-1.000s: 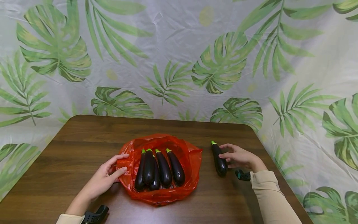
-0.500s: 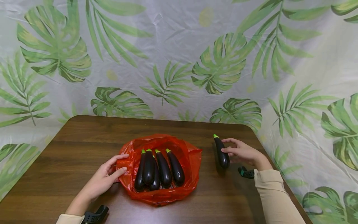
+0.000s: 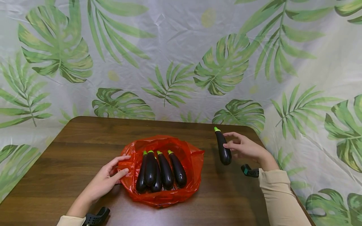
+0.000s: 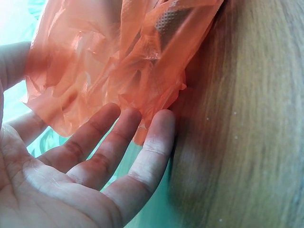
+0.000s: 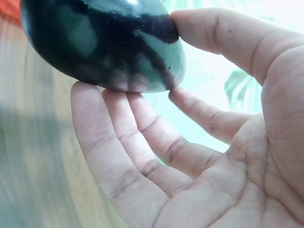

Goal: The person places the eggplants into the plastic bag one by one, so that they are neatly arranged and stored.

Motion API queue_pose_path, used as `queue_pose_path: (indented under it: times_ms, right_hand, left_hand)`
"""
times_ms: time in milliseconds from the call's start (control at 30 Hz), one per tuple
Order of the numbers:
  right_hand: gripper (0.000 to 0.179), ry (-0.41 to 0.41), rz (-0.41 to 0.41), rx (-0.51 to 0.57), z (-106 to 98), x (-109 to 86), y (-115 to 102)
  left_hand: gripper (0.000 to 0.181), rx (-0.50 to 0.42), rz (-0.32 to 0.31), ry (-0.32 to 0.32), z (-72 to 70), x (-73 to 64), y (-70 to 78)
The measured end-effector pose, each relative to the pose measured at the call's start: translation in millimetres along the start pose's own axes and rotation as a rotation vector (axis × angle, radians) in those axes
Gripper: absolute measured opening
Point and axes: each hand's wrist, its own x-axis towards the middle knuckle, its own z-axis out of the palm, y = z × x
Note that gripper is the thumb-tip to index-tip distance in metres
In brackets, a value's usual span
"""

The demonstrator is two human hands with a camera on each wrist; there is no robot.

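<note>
Between the thumb and fingertips of my right hand [image 3: 247, 149], a dark, glossy eggplant [image 3: 223, 147] is held above the table, its green stem end pointing away. The right wrist view shows its rounded lower end [image 5: 104, 42] against the fingertips. An open red plastic bag [image 3: 195, 163] with a rolled-down rim sits left of it, several eggplants [image 3: 167, 169] lying side by side inside. My left hand [image 3: 106, 180] holds the bag's left rim, thumb and index finger over the edge. In the left wrist view, the other fingers [image 4: 159, 137] touch the crumpled film from outside.
The brown wooden table [image 3: 85, 131] carries the bag. A leaf-patterned cloth [image 3: 175, 47] hangs behind it and along the right side. Each wrist wears a black strap, the left strap [image 3: 97, 216] near the front edge of the view.
My right hand has lifted the eggplant off the table and moved it slightly away from me. The left hand and the bag have stayed in place.
</note>
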Motion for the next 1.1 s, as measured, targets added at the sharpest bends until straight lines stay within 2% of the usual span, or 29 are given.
queue_pose_path:
  times_ms: [500, 900, 1100]
  right_hand:
    - [0.068, 0.039, -0.095, -0.001, 6, -12.6, -38]
    - [0.064, 0.051, -0.149, -0.051, 22, -14.2, -66]
    - [0.066, 0.030, -0.174, -0.050, 34, -12.3, -81]
  left_hand:
    - [0.053, 0.016, -0.021, 0.012, -0.2, -0.1, 1.0]
    - [0.053, 0.023, -0.024, 0.019, -0.7, 0.3, 0.8]
    - [0.054, 0.018, -0.027, 0.014, -0.6, 0.2, 1.1]
